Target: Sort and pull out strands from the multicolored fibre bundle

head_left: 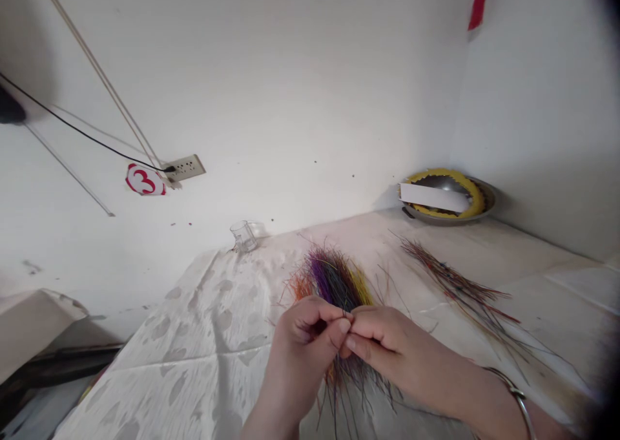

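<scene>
My left hand [307, 343] and my right hand [392, 346] meet fingertip to fingertip, each closed in a pinch. A thin dark wire-like strand shows at the pinched tips; most of it is hidden. Right behind and below the fingers lies a thick bundle of thin coloured wires [334, 275], orange, purple, dark grey-green and yellow, on the cloth-covered table [208, 349]. Its middle is covered by my hands, and loose ends stick out beneath them. A bracelet [516, 395] circles my right wrist.
A second, looser bunch of brownish wires [450, 275] lies to the right. In the back corner, a metal bowl [488, 201] holds a yellow ring [477, 191] and a white strip [433, 197]. A glass mug [245, 236] stands near the wall, below a power socket [188, 167].
</scene>
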`<state>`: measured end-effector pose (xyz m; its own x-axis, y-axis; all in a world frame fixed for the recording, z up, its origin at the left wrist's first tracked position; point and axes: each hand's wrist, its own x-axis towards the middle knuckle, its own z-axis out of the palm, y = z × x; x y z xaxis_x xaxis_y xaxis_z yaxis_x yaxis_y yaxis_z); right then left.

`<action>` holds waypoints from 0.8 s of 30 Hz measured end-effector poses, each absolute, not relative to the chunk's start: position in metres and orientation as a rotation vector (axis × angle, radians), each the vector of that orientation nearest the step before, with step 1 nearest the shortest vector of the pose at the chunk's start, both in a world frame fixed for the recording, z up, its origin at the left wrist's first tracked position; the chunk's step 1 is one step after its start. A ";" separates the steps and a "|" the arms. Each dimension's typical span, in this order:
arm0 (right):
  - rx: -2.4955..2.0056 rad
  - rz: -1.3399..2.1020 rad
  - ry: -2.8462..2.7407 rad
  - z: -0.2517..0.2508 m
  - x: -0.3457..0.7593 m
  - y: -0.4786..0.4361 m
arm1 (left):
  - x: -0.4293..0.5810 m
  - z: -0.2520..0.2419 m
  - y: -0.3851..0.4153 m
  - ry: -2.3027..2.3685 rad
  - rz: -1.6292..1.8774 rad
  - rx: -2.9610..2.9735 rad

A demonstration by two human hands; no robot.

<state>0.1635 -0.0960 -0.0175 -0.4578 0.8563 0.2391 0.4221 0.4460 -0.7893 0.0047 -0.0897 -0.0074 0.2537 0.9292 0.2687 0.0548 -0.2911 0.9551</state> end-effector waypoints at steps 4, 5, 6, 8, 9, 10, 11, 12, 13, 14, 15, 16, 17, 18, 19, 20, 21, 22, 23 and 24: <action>-1.053 0.950 -2.022 -0.016 0.161 -0.096 | 0.005 -0.010 -0.089 0.906 1.189 1.511; -1.037 0.979 -2.019 -0.015 0.160 -0.096 | 0.004 -0.012 -0.089 0.903 1.231 1.479; -1.019 1.007 -2.018 -0.015 0.160 -0.097 | 0.003 -0.013 -0.088 0.906 1.293 1.446; -0.985 1.062 -2.027 -0.016 0.157 -0.097 | 0.000 -0.015 -0.085 0.923 1.426 1.390; -0.972 1.093 -2.033 -0.017 0.156 -0.097 | -0.002 -0.015 -0.084 0.921 1.482 1.362; -0.956 1.125 -2.040 -0.018 0.155 -0.097 | -0.003 -0.015 -0.083 0.910 1.527 1.333; -0.936 1.156 -2.048 -0.020 0.153 -0.097 | -0.004 -0.014 -0.082 0.893 1.567 1.304; -0.914 1.181 -2.058 -0.022 0.151 -0.096 | -0.005 -0.013 -0.081 0.871 1.599 1.278; -0.891 1.199 -2.072 -0.024 0.149 -0.096 | -0.006 -0.011 -0.081 0.845 1.620 1.250; -0.868 1.213 -2.082 -0.025 0.148 -0.095 | -0.006 -0.010 -0.081 0.815 1.629 1.214; -0.846 1.221 -2.090 -0.027 0.146 -0.094 | -0.006 -0.008 -0.080 0.785 1.623 1.171; -0.824 1.227 -2.099 -0.028 0.145 -0.094 | -0.006 -0.007 -0.080 0.757 1.601 1.124; -0.808 1.231 -2.108 -0.030 0.145 -0.093 | -0.005 -0.006 -0.081 0.733 1.571 1.076; -0.796 1.235 -2.120 -0.031 0.144 -0.093 | -0.005 -0.005 -0.081 0.714 1.538 1.030; -0.788 1.239 -2.131 -0.032 0.144 -0.093 | -0.004 -0.005 -0.081 0.698 1.515 0.987; -0.786 1.241 -2.141 -0.034 0.145 -0.093 | -0.004 -0.004 -0.082 0.684 1.501 0.950; -0.787 1.238 -2.152 -0.035 0.145 -0.093 | -0.004 -0.003 -0.082 0.668 1.493 0.916; -0.787 1.238 -2.159 -0.037 0.145 -0.093 | -0.005 -0.002 -0.082 0.648 1.491 0.886; -0.788 1.234 -2.165 -0.038 0.145 -0.094 | -0.005 -0.002 -0.082 0.627 1.495 0.859; -0.784 1.233 -2.172 -0.039 0.145 -0.094 | -0.006 -0.001 -0.082 0.608 1.501 0.836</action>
<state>0.1452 -0.0936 -0.0389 -0.6984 0.6995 0.1518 0.2282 0.4187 -0.8790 -0.0055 -0.0815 -0.0008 0.0139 0.9887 0.1492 -0.6064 -0.1104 0.7874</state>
